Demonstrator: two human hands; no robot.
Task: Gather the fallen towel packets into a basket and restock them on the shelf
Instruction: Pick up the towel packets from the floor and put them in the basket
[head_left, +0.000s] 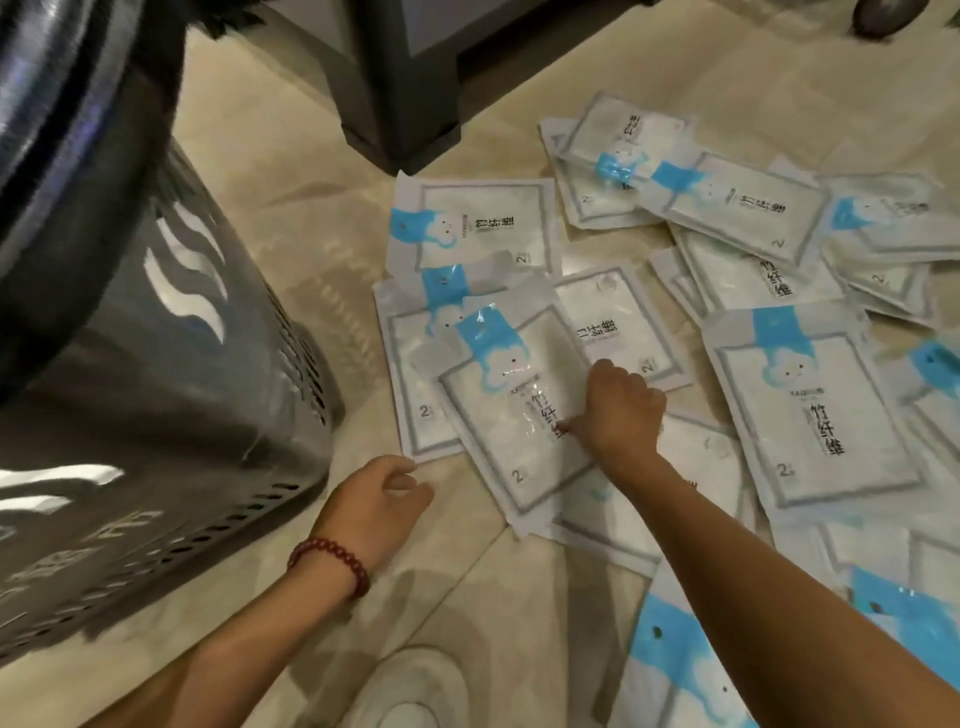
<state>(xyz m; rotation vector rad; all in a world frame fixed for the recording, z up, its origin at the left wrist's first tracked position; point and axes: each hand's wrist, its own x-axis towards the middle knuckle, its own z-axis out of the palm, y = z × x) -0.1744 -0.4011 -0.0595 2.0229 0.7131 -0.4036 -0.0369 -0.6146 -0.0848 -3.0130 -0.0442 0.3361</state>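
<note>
Hand on a fallen towel packet — basket stood alongside
The right hand (618, 410) pinched the top packet (506, 415) by its edge, likely to peel it off the others; the left hand (379, 499) hung loosely open, empty, near the one basket (156, 389) — roughly fifteen packets lay overlapping on the floor (322, 218)

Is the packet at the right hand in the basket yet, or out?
Out. The packet lies atop other packets on the floor, right hand gripping its edge; the basket stands apart, to the left.
</note>
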